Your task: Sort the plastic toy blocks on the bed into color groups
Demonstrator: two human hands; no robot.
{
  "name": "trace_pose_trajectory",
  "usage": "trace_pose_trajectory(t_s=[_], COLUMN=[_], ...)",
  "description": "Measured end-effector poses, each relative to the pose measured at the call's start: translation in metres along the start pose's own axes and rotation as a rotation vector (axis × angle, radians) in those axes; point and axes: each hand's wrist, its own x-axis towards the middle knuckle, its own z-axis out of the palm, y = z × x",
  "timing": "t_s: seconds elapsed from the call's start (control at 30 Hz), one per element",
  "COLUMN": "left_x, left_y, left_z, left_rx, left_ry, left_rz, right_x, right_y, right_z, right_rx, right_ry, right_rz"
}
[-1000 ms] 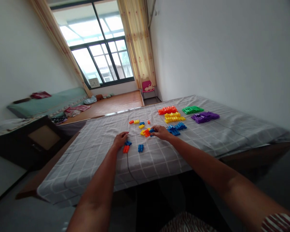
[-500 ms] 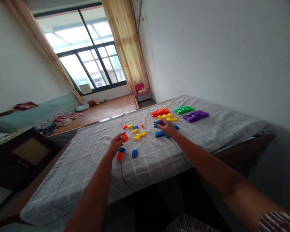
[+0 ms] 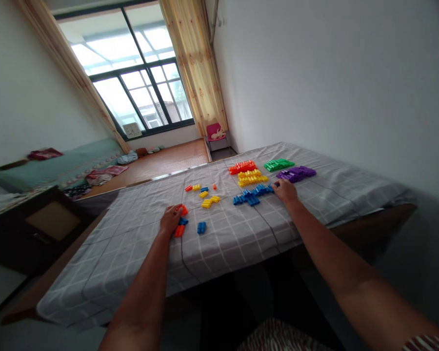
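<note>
My left hand (image 3: pixel 171 219) is at the left of the table, fingers closed on an orange plastic piece (image 3: pixel 183 209). Just below it lie a blue piece (image 3: pixel 183 221) and an orange piece (image 3: pixel 179 231). My right hand (image 3: pixel 286 191) is at the right end of a heap of blue pieces (image 3: pixel 251 195), its fingertips pinched at the endmost blue piece. The fingers partly hide that piece. Between the hands are a blue pair (image 3: pixel 201 227), several yellow pieces (image 3: pixel 207 203) and a small orange one (image 3: pixel 214 186).
Beyond the blue heap are orange (image 3: pixel 242 167), yellow (image 3: pixel 250 178), green (image 3: pixel 279 165) and purple (image 3: pixel 296 173) heaps. A grey checked cloth (image 3: pixel 131 263) covers the table, its right side along a white wall. A pink chair (image 3: pixel 215 130) stands by the window.
My right hand has moved right, from the left part of the blue heap to its right end; the blue piece it held there now lies in the heap. My left hand has shifted slightly left and down.
</note>
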Motion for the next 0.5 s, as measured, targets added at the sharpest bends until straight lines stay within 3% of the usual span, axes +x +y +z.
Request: trace_pose_trajectory(t_s=[0.13, 0.23, 0.33, 0.5], left_x=[-0.004, -0.003, 0.0, 0.006], left_y=[0.006, 0.01, 0.012, 0.017], left_z=[-0.002, -0.002, 0.0, 0.004], left_rx=[0.032, -0.073, -0.197, -0.1], left_ry=[-0.004, -0.046, -0.026, 0.009], left_rz=[-0.046, -0.092, -0.089, -0.106], right_x=[0.0, 0.0, 0.003, 0.008], right_y=[0.002, 0.007, 0.015, 0.025], right_z=[0.002, 0.003, 0.005, 0.009], right_rx=[-0.059, -0.011, 0.079, 0.201], right_ry=[-0.02, -0.02, 0.055, 0.166], right_rz=[-0.026, -0.053, -0.076, -0.076])
